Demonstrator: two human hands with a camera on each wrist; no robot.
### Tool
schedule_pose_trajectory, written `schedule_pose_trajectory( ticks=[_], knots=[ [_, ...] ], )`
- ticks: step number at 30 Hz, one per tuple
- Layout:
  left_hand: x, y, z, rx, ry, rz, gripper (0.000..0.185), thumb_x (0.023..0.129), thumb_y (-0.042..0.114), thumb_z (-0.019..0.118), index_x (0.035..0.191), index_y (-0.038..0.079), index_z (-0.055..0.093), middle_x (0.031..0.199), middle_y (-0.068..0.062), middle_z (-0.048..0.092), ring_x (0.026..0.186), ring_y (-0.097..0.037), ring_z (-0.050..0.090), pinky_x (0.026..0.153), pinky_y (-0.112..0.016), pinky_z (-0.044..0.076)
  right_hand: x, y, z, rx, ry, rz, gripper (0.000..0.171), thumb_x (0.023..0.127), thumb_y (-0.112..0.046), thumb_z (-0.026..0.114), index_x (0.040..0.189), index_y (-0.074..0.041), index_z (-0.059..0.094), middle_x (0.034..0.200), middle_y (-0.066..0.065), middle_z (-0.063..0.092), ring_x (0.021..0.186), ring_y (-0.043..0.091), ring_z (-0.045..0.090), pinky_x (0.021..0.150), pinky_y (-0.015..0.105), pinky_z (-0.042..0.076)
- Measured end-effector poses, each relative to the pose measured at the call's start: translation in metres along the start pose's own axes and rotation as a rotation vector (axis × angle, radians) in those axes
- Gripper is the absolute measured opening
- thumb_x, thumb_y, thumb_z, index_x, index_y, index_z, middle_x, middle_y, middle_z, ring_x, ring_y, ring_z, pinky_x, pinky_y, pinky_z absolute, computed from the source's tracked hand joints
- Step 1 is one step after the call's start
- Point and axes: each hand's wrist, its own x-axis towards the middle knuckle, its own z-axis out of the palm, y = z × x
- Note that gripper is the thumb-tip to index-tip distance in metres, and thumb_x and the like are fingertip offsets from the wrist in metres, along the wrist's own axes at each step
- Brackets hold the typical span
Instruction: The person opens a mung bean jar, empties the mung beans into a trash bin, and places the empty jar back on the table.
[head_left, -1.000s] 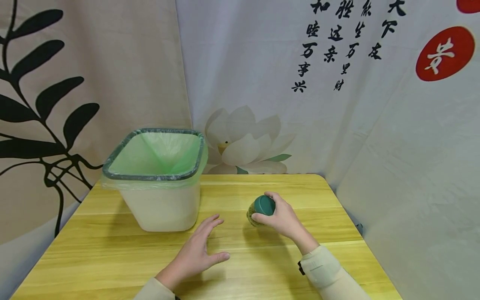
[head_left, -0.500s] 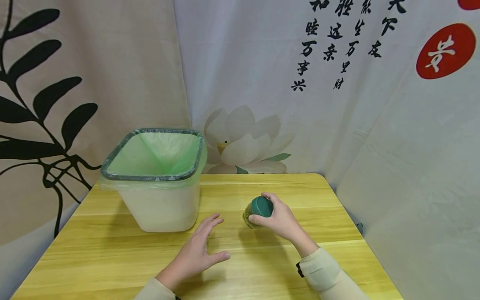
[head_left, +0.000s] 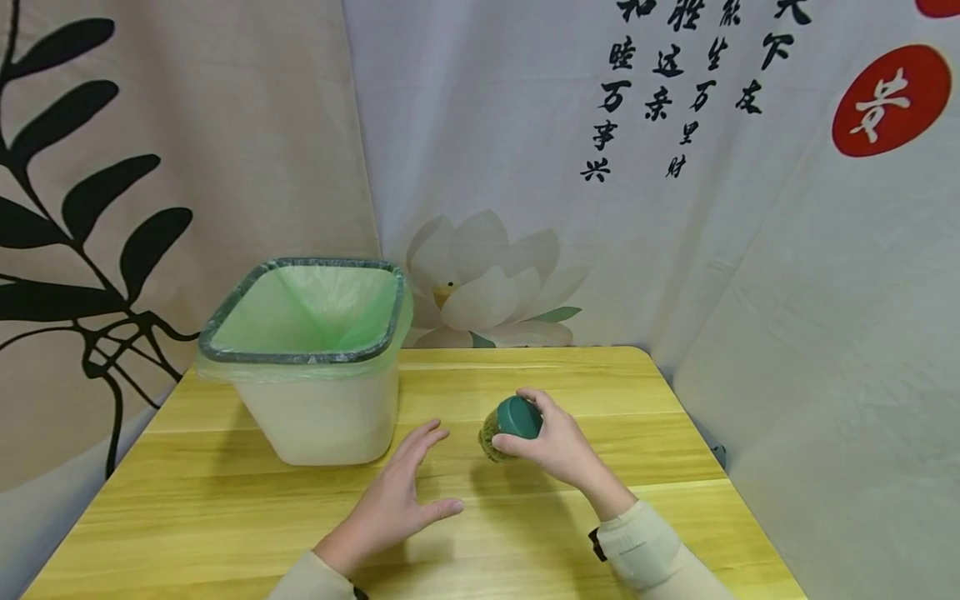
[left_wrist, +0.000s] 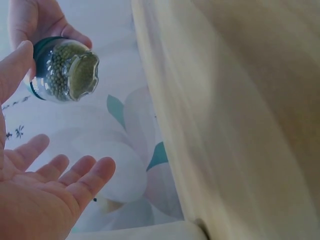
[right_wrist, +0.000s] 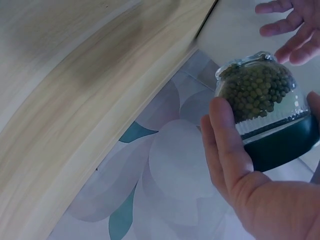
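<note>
My right hand grips a small clear jar of green beans with a dark green lid, held just above the wooden table and tilted toward the left. The right wrist view shows the jar in my fingers, thumb across its side. In the left wrist view the jar hangs above my left palm. My left hand hovers low over the table with fingers spread and straight, holding nothing, a short way left of the jar.
A white waste bin lined with a green bag stands at the table's back left. Printed fabric backdrops close off the back and right sides. The table's right edge runs near my right sleeve.
My right hand has carried the jar slightly to the left, toward my left hand, and tilted it a little more. The left hand has barely moved.
</note>
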Motion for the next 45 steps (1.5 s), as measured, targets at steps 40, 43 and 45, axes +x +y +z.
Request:
schedule_pose_trajectory(
  ticks=[40, 43, 45],
  knots=[
    [0.024, 0.027, 0.009, 0.066, 0.055, 0.047, 0.106, 0.080, 0.045, 0.095, 0.165, 0.016, 0.038, 0.175, -0.006, 0.032, 0.160, -0.035, 0.036, 0.122, -0.062, 0.042, -0.007, -0.019, 0.013, 0.152, -0.049, -0.016, 0.092, 0.085, -0.044, 0.089, 0.160, -0.014, 0.045, 0.139, 0.017, 0.062, 0.109, 0.026, 0.070, 0.087, 0.040, 0.063],
    [0.024, 0.028, 0.010, 0.065, 0.053, 0.039, 0.107, 0.080, 0.044, 0.095, 0.165, 0.017, 0.037, 0.175, -0.006, 0.032, 0.160, -0.034, 0.036, 0.123, -0.061, 0.041, -0.009, -0.019, 0.013, 0.169, -0.061, -0.021, 0.092, 0.086, -0.044, 0.088, 0.160, -0.013, 0.044, 0.138, 0.017, 0.061, 0.109, 0.026, 0.070, 0.087, 0.040, 0.064],
    [0.024, 0.028, 0.011, 0.066, 0.055, 0.037, 0.107, 0.079, 0.044, 0.095, 0.165, 0.016, 0.037, 0.175, -0.006, 0.032, 0.160, -0.034, 0.036, 0.123, -0.061, 0.041, -0.010, -0.019, 0.014, 0.184, -0.070, -0.025, 0.092, 0.087, -0.044, 0.088, 0.161, -0.013, 0.043, 0.137, 0.017, 0.061, 0.109, 0.026, 0.070, 0.087, 0.040, 0.064]
  ],
)
